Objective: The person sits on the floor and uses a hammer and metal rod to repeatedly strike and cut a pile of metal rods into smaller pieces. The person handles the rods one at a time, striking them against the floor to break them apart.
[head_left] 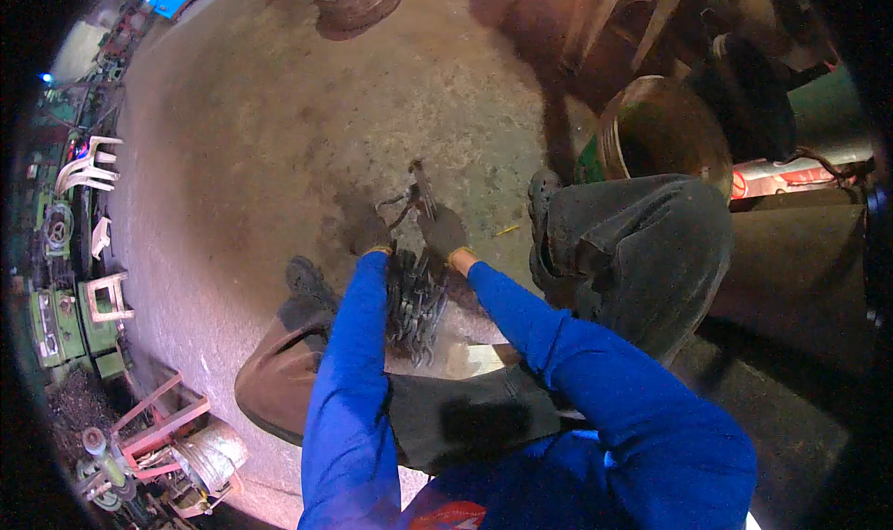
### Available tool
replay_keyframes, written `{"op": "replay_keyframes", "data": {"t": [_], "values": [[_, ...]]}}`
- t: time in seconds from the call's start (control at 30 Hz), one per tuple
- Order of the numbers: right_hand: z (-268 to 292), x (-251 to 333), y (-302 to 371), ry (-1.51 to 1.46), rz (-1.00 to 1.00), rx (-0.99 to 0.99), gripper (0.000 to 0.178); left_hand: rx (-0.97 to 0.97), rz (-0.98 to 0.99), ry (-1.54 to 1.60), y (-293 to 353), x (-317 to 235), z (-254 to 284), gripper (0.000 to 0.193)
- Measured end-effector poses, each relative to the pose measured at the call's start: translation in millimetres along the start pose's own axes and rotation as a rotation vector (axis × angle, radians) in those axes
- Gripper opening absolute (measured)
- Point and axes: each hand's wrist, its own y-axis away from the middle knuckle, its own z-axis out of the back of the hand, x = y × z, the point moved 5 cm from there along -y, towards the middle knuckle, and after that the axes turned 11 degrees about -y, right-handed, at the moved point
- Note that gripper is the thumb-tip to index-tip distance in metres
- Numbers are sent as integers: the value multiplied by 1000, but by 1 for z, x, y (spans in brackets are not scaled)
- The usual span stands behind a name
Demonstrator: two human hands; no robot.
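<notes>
My left hand point(366, 231), in a dark glove, is closed around the near end of a thin bent metal hook point(398, 201). Beside it, my right hand point(443, 231), gloved too, grips a slim straight metal tool point(423, 188) that points away from me; its exact kind is hard to make out. The far end of the hook meets the tool or passes close by it. Just below the hands, between my legs, lies a pile of dark metal hooks or links point(417, 298), partly hidden by my wrists.
A round basin point(358, 14) with metal pieces stands far ahead on the concrete floor point(251, 130). At right is a large drum point(619, 135) beside my knee. A yellow stick point(507, 230) lies near my right shoe. White plastic chairs point(90, 167) and green machinery point(56, 325) line the left.
</notes>
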Motion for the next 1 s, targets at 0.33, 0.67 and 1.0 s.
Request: {"op": "replay_keyframes", "data": {"t": [0.33, 0.67, 1.0], "values": [[0, 13, 3, -19, -71, -149, 57, 101, 135, 113, 8, 14, -2, 31], [13, 21, -19, 207, 74, 78, 59, -67, -88, -241, 5, 13, -7, 52], [28, -18, -5, 347, -80, 147, 55, 183, -153, -83, -4, -27, 76, 35]]}}
